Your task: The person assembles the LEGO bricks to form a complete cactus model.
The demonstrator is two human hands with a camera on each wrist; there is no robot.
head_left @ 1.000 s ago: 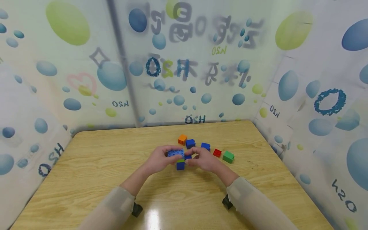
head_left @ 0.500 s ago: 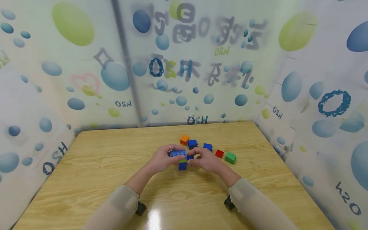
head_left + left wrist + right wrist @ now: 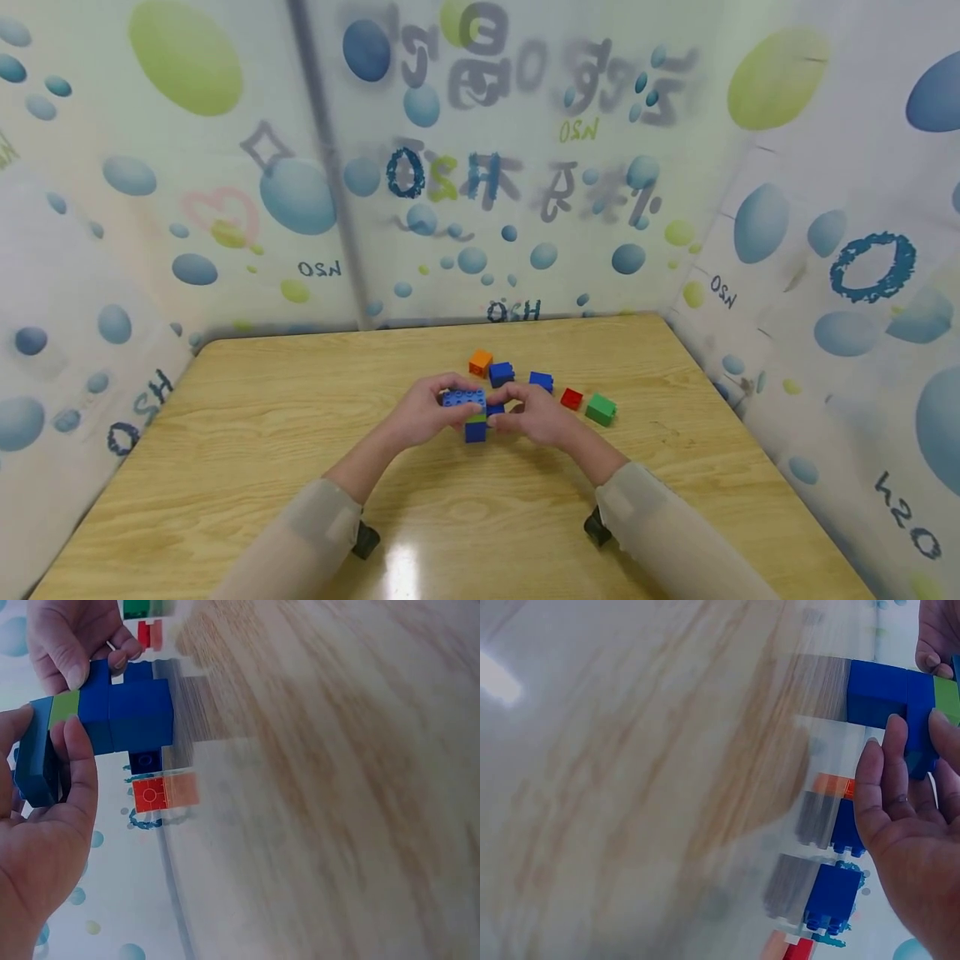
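Observation:
A stack of toy building blocks stands between both hands on the table. Its top is a studded blue block [image 3: 465, 399], with a lime green block [image 3: 64, 709] under it. A blue block [image 3: 920, 750] juts out below the green one toward the right hand, and another blue block [image 3: 476, 432] forms the bottom. The left hand [image 3: 420, 417] grips the top block, thumb on its near side and fingers behind. From the other side, the right hand [image 3: 542, 417] pinches the jutting block between thumb and fingers. Part of the stack is hidden behind the fingers.
Behind the stack lie an orange block [image 3: 481, 362] and a blue block [image 3: 502, 374]. Another blue block [image 3: 541, 381], a red block [image 3: 572, 399] and a green block [image 3: 601, 409] run off to the right. Patterned walls enclose the wooden table [image 3: 262, 417].

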